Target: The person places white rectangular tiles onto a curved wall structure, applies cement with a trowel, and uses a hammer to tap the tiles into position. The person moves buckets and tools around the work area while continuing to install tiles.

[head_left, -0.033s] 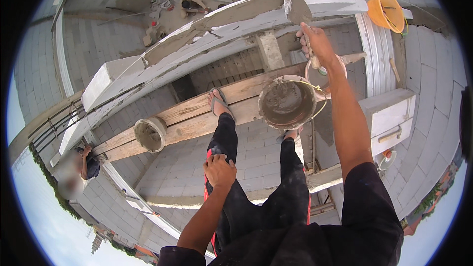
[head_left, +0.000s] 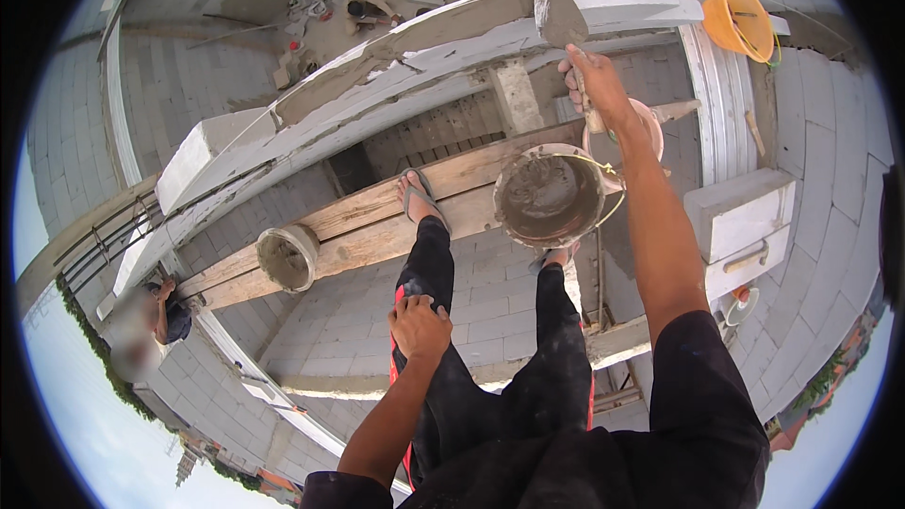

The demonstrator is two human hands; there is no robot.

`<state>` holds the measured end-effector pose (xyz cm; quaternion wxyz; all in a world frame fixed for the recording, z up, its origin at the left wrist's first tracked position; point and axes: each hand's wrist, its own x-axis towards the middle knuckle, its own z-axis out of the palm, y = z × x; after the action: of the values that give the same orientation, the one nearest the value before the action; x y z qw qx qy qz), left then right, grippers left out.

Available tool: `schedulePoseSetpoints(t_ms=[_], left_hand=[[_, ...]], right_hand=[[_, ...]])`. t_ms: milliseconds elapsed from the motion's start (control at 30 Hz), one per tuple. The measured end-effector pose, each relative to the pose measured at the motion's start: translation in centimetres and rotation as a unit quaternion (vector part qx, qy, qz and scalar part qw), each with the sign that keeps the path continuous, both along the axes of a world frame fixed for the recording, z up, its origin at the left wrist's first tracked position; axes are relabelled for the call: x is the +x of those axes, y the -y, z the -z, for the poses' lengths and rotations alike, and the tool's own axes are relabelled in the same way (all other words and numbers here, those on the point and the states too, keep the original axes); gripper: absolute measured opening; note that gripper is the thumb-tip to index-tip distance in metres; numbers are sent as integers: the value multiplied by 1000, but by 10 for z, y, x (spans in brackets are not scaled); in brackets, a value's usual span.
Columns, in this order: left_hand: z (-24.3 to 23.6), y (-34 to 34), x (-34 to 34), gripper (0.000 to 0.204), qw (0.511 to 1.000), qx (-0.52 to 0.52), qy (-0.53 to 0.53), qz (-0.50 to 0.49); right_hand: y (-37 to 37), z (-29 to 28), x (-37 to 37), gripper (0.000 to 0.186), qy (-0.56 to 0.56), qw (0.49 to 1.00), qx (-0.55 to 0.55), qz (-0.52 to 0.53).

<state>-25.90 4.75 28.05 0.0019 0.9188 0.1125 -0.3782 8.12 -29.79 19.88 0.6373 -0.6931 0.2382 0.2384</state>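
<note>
My right hand (head_left: 599,85) is closed round the handle of a trowel (head_left: 562,17). Its mortar-smeared blade points up and lies against the end of a white block on top of the wall (head_left: 434,33). Below that hand stands a bucket (head_left: 592,207) with grey mortar inside and a pale cord handle. A second pale bucket (head_left: 650,124) shows partly behind my right forearm. My left hand (head_left: 421,327) rests on my left knee, holding nothing, its fingers spread over the dark trousers.
Wooden planks (head_left: 368,217) support my sandalled left foot and another bucket (head_left: 307,247). An orange bucket (head_left: 724,26) is at the upper right. White blocks (head_left: 740,221) are stacked to my right. Another person (head_left: 174,320) is at the far left. A thin string runs along the wall top.
My right hand and the trowel have shifted slightly left, and the blade has turned so that more of its face shows. My left hand has stayed on the knee.
</note>
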Motion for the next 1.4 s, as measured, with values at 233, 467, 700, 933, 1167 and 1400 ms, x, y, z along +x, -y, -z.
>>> schedulePoseSetpoints(t_ms=[233, 467, 700, 933, 1167, 1400], left_hand=[[0, -6, -1, 32, 1000, -1, -20, -17], [-5, -7, 9, 31, 1000, 5, -5, -5], [-1, -11, 4, 32, 999, -7, -14, -41], [-4, -5, 5, 31, 1000, 5, -3, -22], [-2, -5, -1, 32, 999, 2, -17, -28], [-1, 1, 8, 35, 999, 5, -28, 16]], right_hand=[[6, 29, -33, 42, -32, 987, -68, 141], [-122, 9, -23, 40, -74, 989, 113, 59], [-178, -27, -19, 50, 19, 930, -264, -255], [9, -12, 23, 47, -31, 948, -264, -176], [61, 33, -16, 45, -39, 994, -101, 1], [28, 32, -5, 43, 2, 998, -37, 56]])
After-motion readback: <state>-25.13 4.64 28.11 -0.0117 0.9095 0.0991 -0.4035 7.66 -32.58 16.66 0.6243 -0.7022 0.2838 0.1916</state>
